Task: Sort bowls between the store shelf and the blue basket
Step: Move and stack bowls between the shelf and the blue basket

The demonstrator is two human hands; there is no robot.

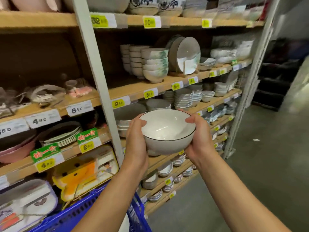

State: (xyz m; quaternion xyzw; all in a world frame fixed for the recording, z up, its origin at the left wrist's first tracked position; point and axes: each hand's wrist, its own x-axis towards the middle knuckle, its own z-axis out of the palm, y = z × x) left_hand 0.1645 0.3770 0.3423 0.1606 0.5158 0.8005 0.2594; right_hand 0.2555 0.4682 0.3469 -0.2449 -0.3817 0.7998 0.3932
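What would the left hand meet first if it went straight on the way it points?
Probably the stack of grey bowls just beyond the left hand, which holds the white bowl; depth is unclear.

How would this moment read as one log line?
left hand: holds white bowl | right hand: holds same bowl | blue basket: under left arm

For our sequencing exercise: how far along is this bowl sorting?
Done: unclear; only something white shows inside the blue basket. In hand: left hand and right hand grip one white, dark-rimmed bowl before the store shelf. Left: placing it on shelf or in basket.
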